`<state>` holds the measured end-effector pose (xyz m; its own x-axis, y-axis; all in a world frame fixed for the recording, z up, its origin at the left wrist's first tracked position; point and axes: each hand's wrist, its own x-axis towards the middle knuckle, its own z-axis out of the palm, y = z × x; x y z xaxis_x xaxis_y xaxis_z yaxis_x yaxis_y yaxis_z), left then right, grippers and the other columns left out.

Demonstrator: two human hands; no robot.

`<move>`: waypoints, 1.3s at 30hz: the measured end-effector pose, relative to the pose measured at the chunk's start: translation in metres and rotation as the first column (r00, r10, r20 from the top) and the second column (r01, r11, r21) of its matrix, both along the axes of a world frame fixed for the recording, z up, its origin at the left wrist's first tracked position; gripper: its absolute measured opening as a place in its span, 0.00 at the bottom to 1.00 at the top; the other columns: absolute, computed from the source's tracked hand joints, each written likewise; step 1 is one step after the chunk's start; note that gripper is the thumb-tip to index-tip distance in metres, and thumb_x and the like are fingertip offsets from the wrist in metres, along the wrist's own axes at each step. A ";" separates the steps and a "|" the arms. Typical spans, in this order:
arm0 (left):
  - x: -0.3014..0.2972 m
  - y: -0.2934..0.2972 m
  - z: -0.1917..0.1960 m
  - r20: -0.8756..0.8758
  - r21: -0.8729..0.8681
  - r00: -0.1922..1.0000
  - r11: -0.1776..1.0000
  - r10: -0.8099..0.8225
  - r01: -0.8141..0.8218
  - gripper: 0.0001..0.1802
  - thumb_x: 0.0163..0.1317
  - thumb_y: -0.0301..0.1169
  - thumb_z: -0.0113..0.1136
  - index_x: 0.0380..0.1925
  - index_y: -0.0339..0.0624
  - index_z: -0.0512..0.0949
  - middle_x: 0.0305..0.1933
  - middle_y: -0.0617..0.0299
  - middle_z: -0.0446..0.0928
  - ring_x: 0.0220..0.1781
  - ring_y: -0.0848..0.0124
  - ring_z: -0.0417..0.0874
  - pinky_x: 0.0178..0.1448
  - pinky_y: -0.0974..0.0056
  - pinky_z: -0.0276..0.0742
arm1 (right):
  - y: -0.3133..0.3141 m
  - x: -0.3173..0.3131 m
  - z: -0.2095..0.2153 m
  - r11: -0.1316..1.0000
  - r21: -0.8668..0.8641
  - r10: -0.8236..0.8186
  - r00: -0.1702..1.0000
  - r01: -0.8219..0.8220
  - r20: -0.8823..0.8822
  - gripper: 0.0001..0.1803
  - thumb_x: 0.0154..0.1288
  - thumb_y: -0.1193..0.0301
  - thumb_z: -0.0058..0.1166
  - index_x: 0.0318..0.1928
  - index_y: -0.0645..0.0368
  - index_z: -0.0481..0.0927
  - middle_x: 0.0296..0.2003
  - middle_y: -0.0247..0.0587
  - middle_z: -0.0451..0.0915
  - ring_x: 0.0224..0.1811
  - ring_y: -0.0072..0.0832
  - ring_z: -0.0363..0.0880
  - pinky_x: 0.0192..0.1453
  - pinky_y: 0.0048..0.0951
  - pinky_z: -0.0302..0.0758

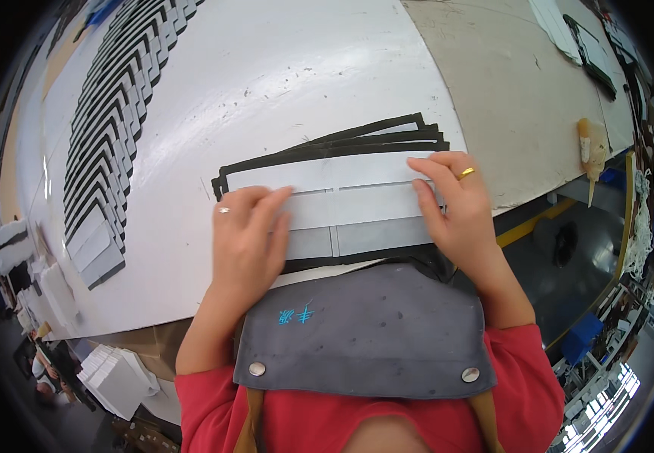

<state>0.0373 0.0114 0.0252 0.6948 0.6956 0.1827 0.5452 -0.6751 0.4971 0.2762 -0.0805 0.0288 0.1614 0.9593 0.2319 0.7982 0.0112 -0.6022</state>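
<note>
On the table (172, 219), beneath left hand (248, 230) and right hand (457, 200), neither nearer, the panel (353, 202) is laid with its long axis left-to-right. Right fingers are slightly parted, left ones loosely bent and blurred; whether either grips cannot be told.

A grey, silver-studded apron (365, 332) covers a red shirt (523, 374).

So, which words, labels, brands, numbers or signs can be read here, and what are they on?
Grey apron: a short line of bright blue characters, large enough to see, but I won't copy them out.
Stacked dark-edged panels: no lettering on the faces that show.
Shelves at the right edge: too small and blurred to tell.
</note>
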 end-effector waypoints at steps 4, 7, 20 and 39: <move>0.023 -0.004 -0.002 0.004 0.035 0.972 0.971 -0.236 0.236 0.19 0.49 0.23 0.60 0.45 0.43 0.76 0.52 0.61 0.73 0.56 0.63 0.71 0.61 0.57 0.60 | 0.017 -0.020 -0.010 0.971 0.128 0.202 0.979 -0.203 0.020 0.10 0.52 0.79 0.56 0.37 0.62 0.77 0.36 0.41 0.76 0.37 0.35 0.73 0.41 0.33 0.70; 0.027 -0.004 -0.013 -0.059 0.087 0.959 0.956 -0.276 0.280 0.20 0.48 0.24 0.60 0.45 0.43 0.76 0.55 0.63 0.72 0.59 0.67 0.70 0.64 0.57 0.57 | 0.026 -0.019 -0.024 0.961 0.136 0.232 0.970 -0.240 0.074 0.09 0.52 0.78 0.56 0.37 0.61 0.77 0.36 0.40 0.75 0.37 0.35 0.73 0.42 0.32 0.69; 0.029 -0.006 -0.017 -0.067 0.106 0.964 0.959 -0.258 0.264 0.23 0.44 0.20 0.57 0.45 0.44 0.76 0.55 0.66 0.73 0.59 0.72 0.71 0.65 0.58 0.56 | 0.060 -0.017 -0.022 0.968 -0.061 0.233 0.963 -0.243 -0.138 0.07 0.52 0.76 0.55 0.34 0.59 0.75 0.31 0.37 0.74 0.37 0.34 0.70 0.43 0.34 0.66; 0.027 -0.003 -0.019 -0.057 0.123 0.956 0.948 -0.289 0.294 0.21 0.45 0.24 0.58 0.45 0.40 0.76 0.56 0.63 0.72 0.58 0.70 0.71 0.61 0.59 0.61 | 0.062 -0.015 -0.030 0.950 0.007 0.311 0.942 -0.313 -0.127 0.09 0.50 0.78 0.56 0.31 0.56 0.70 0.32 0.34 0.72 0.37 0.30 0.69 0.45 0.30 0.61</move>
<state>0.0643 0.0089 0.0063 0.8720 0.4338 0.2270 0.3316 -0.8644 0.3779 0.2608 -0.0183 -0.0013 -0.1199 0.9689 0.2164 0.6745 0.2394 -0.6984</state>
